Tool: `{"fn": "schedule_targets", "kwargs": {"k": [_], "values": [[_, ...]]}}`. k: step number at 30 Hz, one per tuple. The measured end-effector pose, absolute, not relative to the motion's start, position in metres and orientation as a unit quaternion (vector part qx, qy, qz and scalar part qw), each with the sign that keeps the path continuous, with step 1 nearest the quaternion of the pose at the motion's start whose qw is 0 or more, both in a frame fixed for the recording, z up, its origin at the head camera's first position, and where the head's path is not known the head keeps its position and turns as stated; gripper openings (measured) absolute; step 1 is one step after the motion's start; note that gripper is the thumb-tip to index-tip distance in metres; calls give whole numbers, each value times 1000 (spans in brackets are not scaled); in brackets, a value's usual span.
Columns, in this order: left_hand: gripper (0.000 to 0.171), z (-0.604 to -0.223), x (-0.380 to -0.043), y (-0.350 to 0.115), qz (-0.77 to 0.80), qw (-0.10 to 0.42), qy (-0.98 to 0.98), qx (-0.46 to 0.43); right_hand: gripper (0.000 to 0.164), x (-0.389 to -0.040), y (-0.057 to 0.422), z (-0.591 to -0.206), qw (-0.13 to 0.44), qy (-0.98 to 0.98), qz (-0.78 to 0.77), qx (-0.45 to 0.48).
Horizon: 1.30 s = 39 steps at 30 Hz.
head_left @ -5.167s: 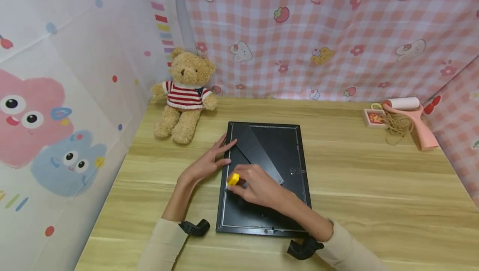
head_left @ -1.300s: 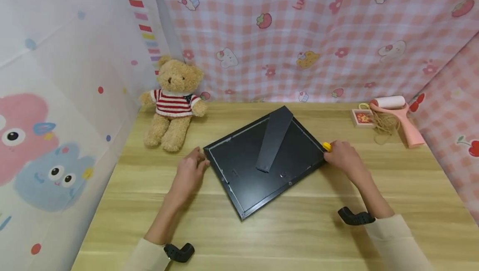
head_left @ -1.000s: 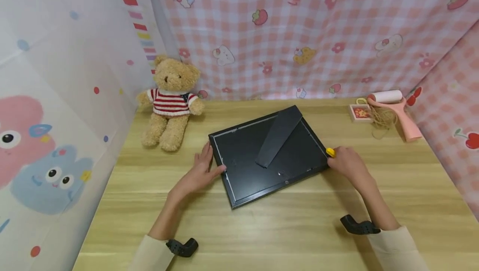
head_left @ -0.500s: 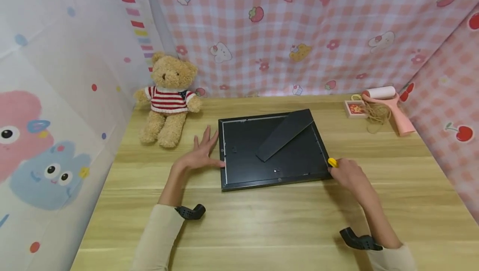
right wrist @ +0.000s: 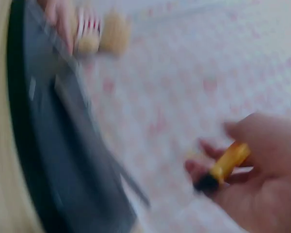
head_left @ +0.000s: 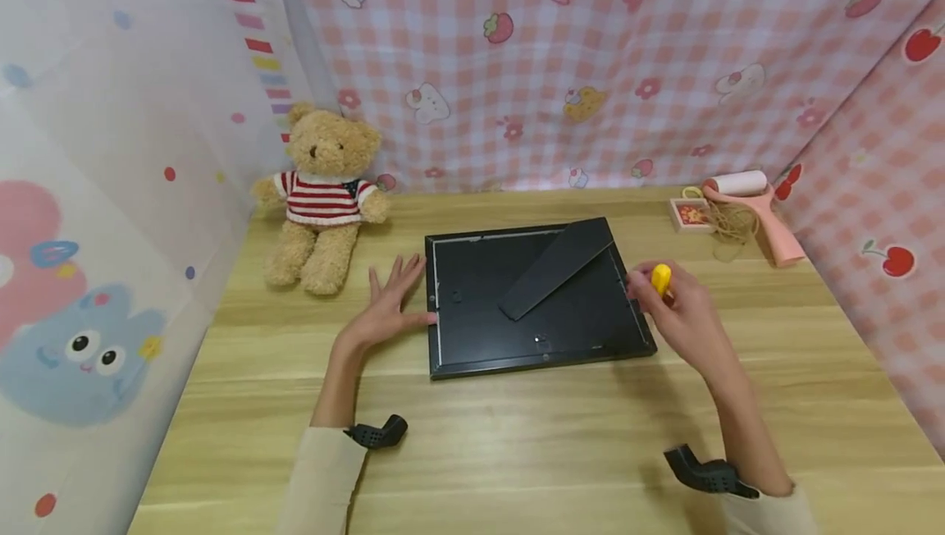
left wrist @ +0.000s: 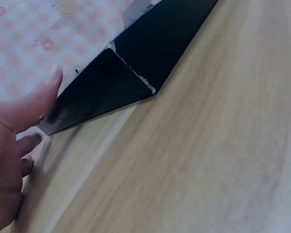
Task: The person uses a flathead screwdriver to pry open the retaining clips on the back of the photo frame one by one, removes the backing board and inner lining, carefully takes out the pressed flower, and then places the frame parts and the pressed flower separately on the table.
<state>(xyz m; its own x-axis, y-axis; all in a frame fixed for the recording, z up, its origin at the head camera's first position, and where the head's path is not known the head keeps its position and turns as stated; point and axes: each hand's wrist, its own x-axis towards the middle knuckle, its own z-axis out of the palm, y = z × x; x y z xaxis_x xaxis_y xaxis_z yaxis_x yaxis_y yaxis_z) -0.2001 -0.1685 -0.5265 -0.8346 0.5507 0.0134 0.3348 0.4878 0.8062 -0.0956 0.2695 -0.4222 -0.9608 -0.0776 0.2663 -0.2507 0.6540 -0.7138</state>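
A black picture frame (head_left: 483, 293) lies face down on the wooden table, its back panel up. Its easel leg (head_left: 557, 268) slants across the back. My left hand (head_left: 380, 313) is at the frame's left edge with fingers spread, the thumb on the rim. In the left wrist view the frame's corner (left wrist: 145, 80) shows beside that thumb. My right hand (head_left: 682, 313) holds a short yellow tool (head_left: 660, 278) at the frame's right edge, fingertips near the rim. The tool (right wrist: 228, 165) has a black end in the blurred right wrist view; its tip is hidden.
A teddy bear (head_left: 321, 198) in a striped shirt sits at the back left. At the back right lie a pink-handled roller (head_left: 771, 227), a bundle of twine (head_left: 731, 223) and a small box (head_left: 690, 215). A checked curtain (head_left: 472, 67) hangs behind the table.
The frame has been turned from upright to lengthwise across the table. The right hand, still gripping the yellow tool, moved from the frame's lower right corner up along its right edge. The left hand stays at the left edge.
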Motion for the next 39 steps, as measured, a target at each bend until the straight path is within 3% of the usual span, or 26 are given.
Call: {"fn": "schedule_targets", "kwargs": {"k": [2, 5, 8, 15, 20, 30, 39], "values": [[120, -527, -200, -170, 427, 130, 856, 259, 27, -102, 247, -416, 140, -855, 488, 106], [129, -528, -201, -172, 423, 139, 855, 267, 39, -117, 217, -413, 134, -815, 550, 121], [135, -530, -202, -173, 415, 146, 856, 271, 39, -130, 196, -418, 97, -813, 556, 143], [145, -543, -204, -173, 385, 150, 868, 275, 19, -146, 171, -440, -18, -784, 591, 190], [143, -546, -205, -174, 389, 145, 868, 273, 24, -158, 154, -459, -71, -751, 641, 145], [136, -545, -210, -178, 397, 141, 865, 273, 22, -170, 115, -473, -124, -719, 675, 107], [137, -543, -209, -178, 418, 158, 856, 259, 21, -169, 110, -481, -127, -707, 691, 78]]}}
